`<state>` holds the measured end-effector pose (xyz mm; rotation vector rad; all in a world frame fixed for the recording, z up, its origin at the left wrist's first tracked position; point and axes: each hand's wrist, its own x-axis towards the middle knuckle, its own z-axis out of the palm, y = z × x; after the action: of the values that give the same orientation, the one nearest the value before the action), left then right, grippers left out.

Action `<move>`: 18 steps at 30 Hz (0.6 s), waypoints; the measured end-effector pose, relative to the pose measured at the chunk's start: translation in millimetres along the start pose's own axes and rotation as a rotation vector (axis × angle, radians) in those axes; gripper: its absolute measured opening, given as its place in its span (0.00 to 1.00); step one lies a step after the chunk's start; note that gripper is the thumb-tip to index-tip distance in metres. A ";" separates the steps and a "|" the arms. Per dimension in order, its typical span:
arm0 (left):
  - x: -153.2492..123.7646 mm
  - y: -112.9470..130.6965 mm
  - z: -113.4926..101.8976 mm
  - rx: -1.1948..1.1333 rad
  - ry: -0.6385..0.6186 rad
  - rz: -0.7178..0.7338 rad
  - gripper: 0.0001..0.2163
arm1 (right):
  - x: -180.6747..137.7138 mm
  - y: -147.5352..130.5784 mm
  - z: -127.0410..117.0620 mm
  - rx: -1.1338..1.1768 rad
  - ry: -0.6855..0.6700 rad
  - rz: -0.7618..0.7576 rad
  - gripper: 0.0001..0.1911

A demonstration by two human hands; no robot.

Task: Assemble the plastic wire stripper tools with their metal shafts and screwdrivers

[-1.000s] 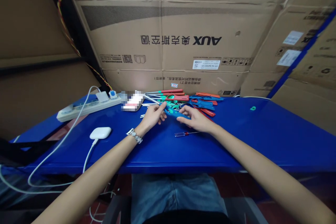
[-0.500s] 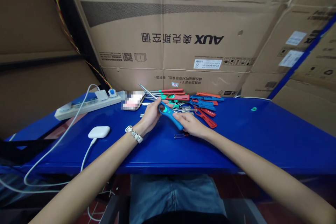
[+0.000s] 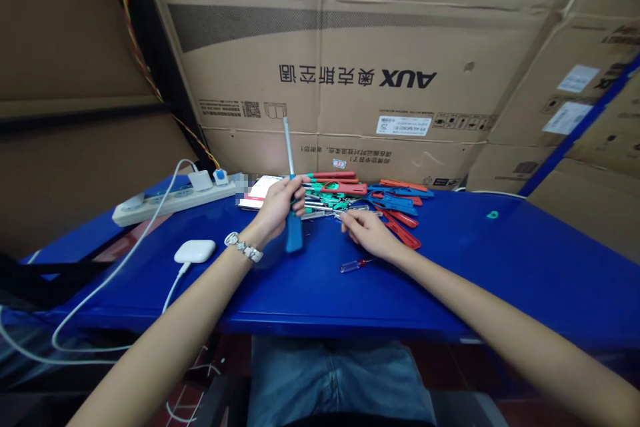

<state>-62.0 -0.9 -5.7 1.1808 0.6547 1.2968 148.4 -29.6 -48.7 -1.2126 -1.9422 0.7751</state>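
My left hand (image 3: 278,205) is closed round a blue long-nosed lighter (image 3: 293,228), held upright with its metal tube pointing up and its handle hanging down. A watch sits on that wrist. My right hand (image 3: 364,229) rests on the blue table (image 3: 500,267), fingers curled at the near edge of a pile of red, blue and green lighters (image 3: 385,197); whether it holds anything is hidden. A small red-handled screwdriver (image 3: 356,263) lies just in front of my right hand.
A white power strip (image 3: 165,197) with plugs and a white charger block (image 3: 194,251) with its cable lie at the left. A phone or card (image 3: 257,188) sits behind my left hand. Large cardboard boxes (image 3: 350,73) stand behind the table. A small green part (image 3: 493,215) lies at the right.
My left hand has swung the blue lighter from lying across both hands to standing upright. My right hand has let go of it and moved to the pile.
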 end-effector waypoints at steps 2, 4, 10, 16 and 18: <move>0.9 3.3 -5.9 0.247 -0.016 0.028 0.08 | 10.3 1.9 -8.5 -0.113 0.062 0.001 0.20; 1.5 3.6 -9.6 0.553 -0.018 0.108 0.08 | 25.3 1.3 -16.5 -0.256 0.078 0.019 0.16; -5.6 -5.3 -12.8 1.339 -0.067 0.240 0.09 | 77.9 -10.4 -27.0 -0.734 0.034 0.086 0.10; -10.6 -15.1 -18.9 1.472 -0.122 0.227 0.09 | 112.9 -13.4 -19.5 -0.930 -0.116 0.167 0.08; -10.2 -17.0 -21.2 1.419 -0.098 0.240 0.09 | 119.7 -13.6 -18.5 -0.935 -0.144 0.177 0.07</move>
<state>-76.9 -2.1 -30.6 2.4802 1.4814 0.8386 119.8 77.2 2.6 -1.9119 -2.4277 -0.0296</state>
